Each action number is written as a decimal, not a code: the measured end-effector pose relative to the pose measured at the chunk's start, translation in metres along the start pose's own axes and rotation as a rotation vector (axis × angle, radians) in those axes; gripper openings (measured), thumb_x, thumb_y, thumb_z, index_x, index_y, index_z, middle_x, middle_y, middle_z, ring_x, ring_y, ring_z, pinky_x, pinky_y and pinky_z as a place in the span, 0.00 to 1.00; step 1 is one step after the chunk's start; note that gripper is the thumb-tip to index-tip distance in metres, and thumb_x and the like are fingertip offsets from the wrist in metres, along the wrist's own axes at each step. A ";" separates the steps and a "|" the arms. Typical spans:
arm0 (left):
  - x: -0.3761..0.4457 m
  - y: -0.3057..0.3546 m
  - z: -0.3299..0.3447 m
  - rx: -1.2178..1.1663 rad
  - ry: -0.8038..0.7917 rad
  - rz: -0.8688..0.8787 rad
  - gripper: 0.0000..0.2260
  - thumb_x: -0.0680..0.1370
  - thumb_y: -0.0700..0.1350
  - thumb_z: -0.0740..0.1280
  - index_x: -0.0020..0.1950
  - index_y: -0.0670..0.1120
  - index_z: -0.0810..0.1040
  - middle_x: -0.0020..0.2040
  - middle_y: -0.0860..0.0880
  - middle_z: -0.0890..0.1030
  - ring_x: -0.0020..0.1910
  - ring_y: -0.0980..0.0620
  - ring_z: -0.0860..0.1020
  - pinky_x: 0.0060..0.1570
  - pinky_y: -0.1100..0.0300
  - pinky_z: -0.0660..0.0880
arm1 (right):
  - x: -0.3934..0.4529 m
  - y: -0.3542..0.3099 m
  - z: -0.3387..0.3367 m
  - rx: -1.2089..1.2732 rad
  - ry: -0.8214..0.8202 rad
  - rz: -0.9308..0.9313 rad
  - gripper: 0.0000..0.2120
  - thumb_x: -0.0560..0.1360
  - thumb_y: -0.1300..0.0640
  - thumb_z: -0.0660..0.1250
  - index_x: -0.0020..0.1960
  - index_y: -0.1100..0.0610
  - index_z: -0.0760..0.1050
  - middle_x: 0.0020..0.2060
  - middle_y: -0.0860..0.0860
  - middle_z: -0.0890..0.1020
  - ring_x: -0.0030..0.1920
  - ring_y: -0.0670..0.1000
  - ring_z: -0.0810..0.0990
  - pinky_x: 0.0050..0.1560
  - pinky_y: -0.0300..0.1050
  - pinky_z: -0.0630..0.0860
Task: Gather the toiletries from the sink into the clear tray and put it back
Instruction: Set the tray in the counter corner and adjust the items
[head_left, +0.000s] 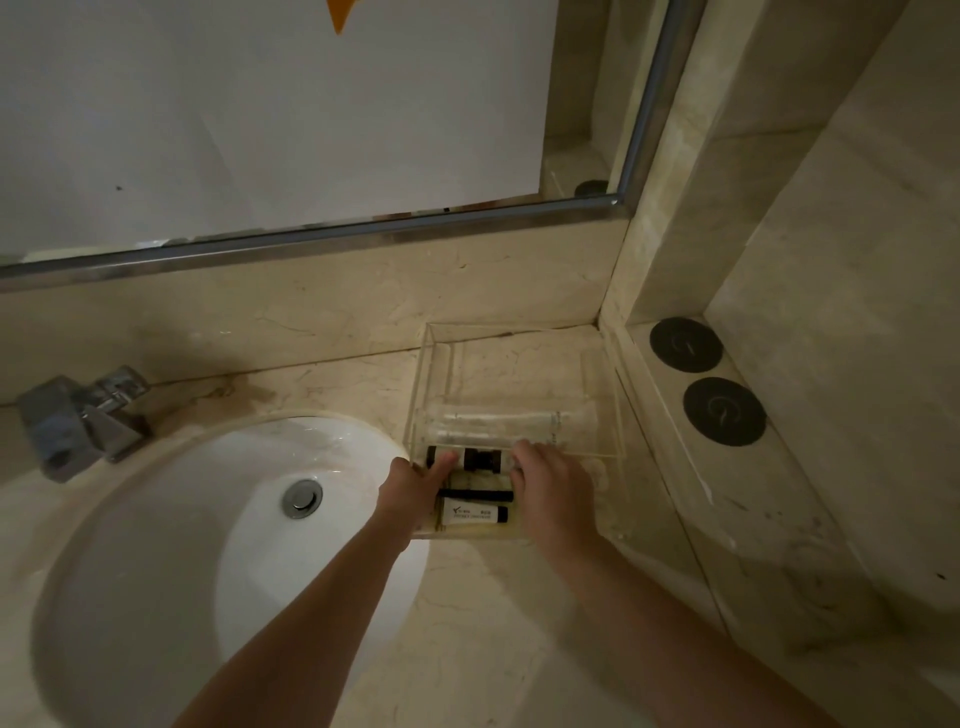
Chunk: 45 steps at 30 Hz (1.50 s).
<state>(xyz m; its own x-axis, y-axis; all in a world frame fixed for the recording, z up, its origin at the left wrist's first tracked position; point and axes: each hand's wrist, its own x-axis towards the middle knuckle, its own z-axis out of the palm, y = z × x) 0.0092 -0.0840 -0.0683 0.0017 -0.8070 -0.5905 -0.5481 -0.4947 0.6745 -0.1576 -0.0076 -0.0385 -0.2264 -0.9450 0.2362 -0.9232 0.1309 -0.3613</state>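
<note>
The gathering looks done: the sink basin (171, 519) holds no toiletries, and the small tubes (475, 514) lie inside the clear tray (519, 332), so the step in hand is judged to be setting the tray back. The tray sits on the bench (467, 623) at its back right corner, far end against the wall and right side along the raised ledge. The left hand (410, 486) is at the tray's near left corner, thumb pressed on a black-capped tube; the right hand (553, 491) lies over the near right part, fingers curved down, though whether either truly grips the tray I cannot tell. The tray's long axis runs from the front edge towards the wall; the tubes lie crosswise, parallel to the front edge. Next calls for an even two-handed push, square into the corner.
</note>
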 end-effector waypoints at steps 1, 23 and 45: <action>0.000 0.000 0.000 -0.004 0.001 -0.006 0.33 0.68 0.68 0.66 0.54 0.39 0.75 0.46 0.42 0.82 0.44 0.44 0.82 0.39 0.54 0.80 | 0.001 0.000 0.000 -0.006 0.002 -0.015 0.12 0.62 0.63 0.76 0.36 0.54 0.73 0.29 0.50 0.78 0.28 0.51 0.75 0.26 0.41 0.67; -0.008 0.019 0.020 -0.039 0.039 -0.069 0.31 0.71 0.64 0.67 0.62 0.42 0.69 0.52 0.43 0.81 0.47 0.45 0.81 0.50 0.49 0.81 | 0.008 0.012 0.009 0.034 0.059 0.037 0.12 0.63 0.66 0.75 0.35 0.55 0.74 0.29 0.52 0.78 0.27 0.52 0.75 0.26 0.40 0.68; -0.019 0.040 0.026 0.075 0.107 -0.112 0.34 0.69 0.64 0.70 0.61 0.40 0.66 0.55 0.41 0.79 0.53 0.41 0.80 0.54 0.46 0.79 | -0.005 0.044 0.004 -0.228 -0.122 -0.390 0.41 0.61 0.26 0.64 0.68 0.48 0.68 0.55 0.52 0.73 0.51 0.53 0.71 0.48 0.49 0.73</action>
<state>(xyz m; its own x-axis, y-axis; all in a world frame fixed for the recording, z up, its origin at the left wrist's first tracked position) -0.0343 -0.0797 -0.0417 0.1528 -0.7799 -0.6070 -0.6005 -0.5611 0.5697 -0.1960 0.0018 -0.0590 0.1763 -0.9635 0.2017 -0.9800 -0.1910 -0.0559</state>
